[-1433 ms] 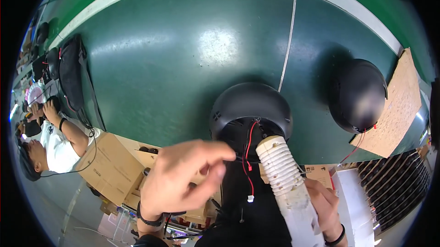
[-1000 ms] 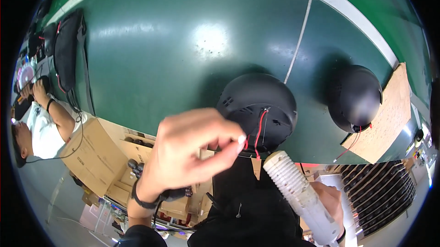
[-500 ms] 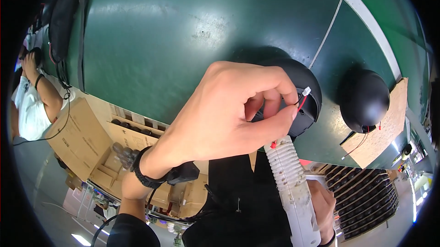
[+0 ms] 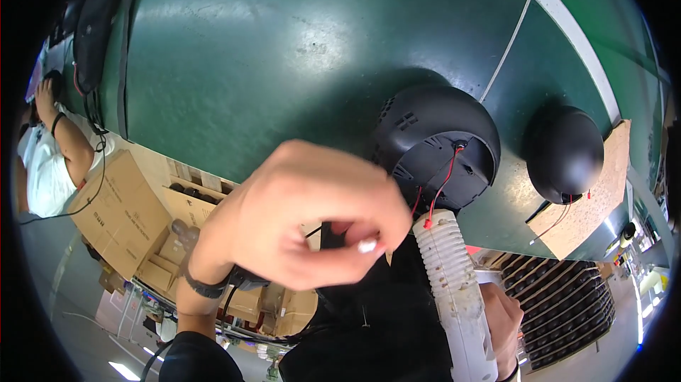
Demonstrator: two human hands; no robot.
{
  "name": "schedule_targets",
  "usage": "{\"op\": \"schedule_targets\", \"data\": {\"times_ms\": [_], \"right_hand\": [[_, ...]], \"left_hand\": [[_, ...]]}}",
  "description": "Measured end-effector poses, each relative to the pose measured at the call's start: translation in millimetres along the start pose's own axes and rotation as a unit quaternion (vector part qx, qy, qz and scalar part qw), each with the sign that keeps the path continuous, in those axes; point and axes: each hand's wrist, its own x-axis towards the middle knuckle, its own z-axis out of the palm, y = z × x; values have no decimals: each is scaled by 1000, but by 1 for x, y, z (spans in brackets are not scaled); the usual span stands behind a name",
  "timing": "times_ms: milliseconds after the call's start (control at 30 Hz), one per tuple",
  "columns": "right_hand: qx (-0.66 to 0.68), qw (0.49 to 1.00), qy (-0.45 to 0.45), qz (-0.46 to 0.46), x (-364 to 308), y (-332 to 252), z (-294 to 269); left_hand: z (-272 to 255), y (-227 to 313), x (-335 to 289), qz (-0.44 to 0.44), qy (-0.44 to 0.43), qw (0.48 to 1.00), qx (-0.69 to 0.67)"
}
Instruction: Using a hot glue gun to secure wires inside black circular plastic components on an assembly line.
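My left hand (image 4: 319, 219) is closed and slightly blurred, with a small white plug connector (image 4: 367, 246) showing at its pinched thumb and finger. It hovers over my lap, left of a black round housing (image 4: 436, 123) whose open side faces me. A thin red wire (image 4: 447, 180) runs out of a hole in that housing to a red tip at the top of a white ribbed tool (image 4: 447, 261). A second red wire hangs at the housing's near edge, partly behind my left hand. My right hand (image 4: 499, 322) is wrapped round the lower part of the ribbed tool; its fingertips are hidden.
Another black dome (image 4: 566, 155) with thin wires sits at the right, beside a piece of brown board (image 4: 589, 201). Open cartons (image 4: 117, 215) stand at the lower left. A co-worker's arm (image 4: 71, 141) is at the far left, near a black bag-like item (image 4: 103, 27).
My left hand has moved left and toward me, away from the housing, with the white plug in its pinch. The housing's open inside now shows. My right hand and the tool stay nearly still.
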Motion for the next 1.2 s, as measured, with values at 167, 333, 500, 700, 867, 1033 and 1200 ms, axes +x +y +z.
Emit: {"op": "schedule_targets", "data": {"times_ms": [167,333,500,700,867,1033,1200], "right_hand": [[-5,1000,-3,1,-2,1,-3],[-5,1000,-1,0,-2,4,0],[-3,1000,21,4,-6,5,3],[-6,999,49,-1,-8,-4,-1],[-19,996,69,46,-5,-26,-12],[20,997,50,57,-17,-40,-25],[162,967,88,177,-86,-15,-31]], "left_hand": [[9,-9,-22,-8,-90,996,-5],[7,-12,-20,-17,-107,994,-14],[8,-12,-19,0,-62,998,-22],[4,-11,-19,-7,-19,1000,-20],[7,-9,-22,-18,34,999,17],[11,4,-19,19,114,988,99],[5,-19,-3,13,-8,961,277]]}}
